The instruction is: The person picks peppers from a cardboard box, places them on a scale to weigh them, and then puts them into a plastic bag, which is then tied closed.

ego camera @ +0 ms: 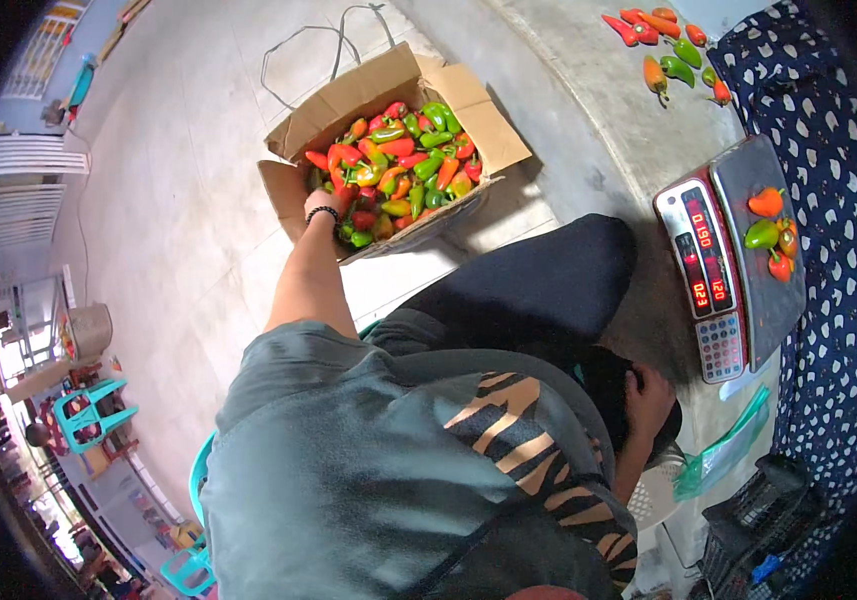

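My left hand (325,201), with a dark beaded bracelet at the wrist, reaches into the near left corner of an open cardboard box (507,146). Its fingers are among red, orange and green peppers (398,147) and partly hidden, so what they grip cannot be told. My right hand (647,396) rests on my dark-clothed leg, with no object seen in it. To the right lies a digital scale (762,322), its red display lit. Several orange and green peppers (762,234) sit on its metal plate.
More red, orange and green peppers (653,28) lie on the concrete surface at the upper right. Dark patterned cloth (837,247) hangs beside the scale. Below it are a green-edged plastic bag (725,450) and a black plastic crate (758,502). Turquoise plastic chairs (90,412) stand at the left.
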Demonstrator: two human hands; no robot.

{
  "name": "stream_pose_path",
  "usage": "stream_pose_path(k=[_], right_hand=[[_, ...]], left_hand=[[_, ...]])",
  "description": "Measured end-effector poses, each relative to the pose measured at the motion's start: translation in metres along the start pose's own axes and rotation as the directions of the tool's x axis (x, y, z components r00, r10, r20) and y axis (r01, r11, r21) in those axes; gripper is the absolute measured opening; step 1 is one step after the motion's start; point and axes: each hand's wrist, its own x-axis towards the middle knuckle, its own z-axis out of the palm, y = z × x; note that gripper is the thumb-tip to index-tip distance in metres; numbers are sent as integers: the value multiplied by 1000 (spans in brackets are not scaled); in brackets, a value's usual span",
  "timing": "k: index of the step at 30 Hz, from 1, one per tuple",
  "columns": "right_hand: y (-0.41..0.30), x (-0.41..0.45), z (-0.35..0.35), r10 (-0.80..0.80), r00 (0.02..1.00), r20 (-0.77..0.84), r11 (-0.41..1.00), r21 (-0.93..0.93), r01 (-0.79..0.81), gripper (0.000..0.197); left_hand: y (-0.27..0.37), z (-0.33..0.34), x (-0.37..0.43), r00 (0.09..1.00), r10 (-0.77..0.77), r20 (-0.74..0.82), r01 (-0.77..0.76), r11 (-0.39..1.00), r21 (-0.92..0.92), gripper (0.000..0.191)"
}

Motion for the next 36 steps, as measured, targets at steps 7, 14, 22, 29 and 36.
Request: stream_pose_path(k=[7,14,22,29,36], right_hand=[[1,4,2,-27,999,-18,999,-37,27,26],[-4,6,0,20,998,61,998,-54,-16,26],[-7,-2,4,9,1000,-27,999,-37,-10,26],[-5,1,1,40,997,65,999,-3,-39,23],[-8,9,4,-11,1000,28,997,-81,13,23]], left_hand=[[-6,51,-4,965,-206,165,222,972,-81,59],[43,4,-29,961,-270,54,275,955,-116,49],[38,37,66,966,-147,-214,68,938,-340,36],[12,75,167,950,-234,205,308,616,-725,74],[82,2,66,985,-167,34,167,986,12,80]])
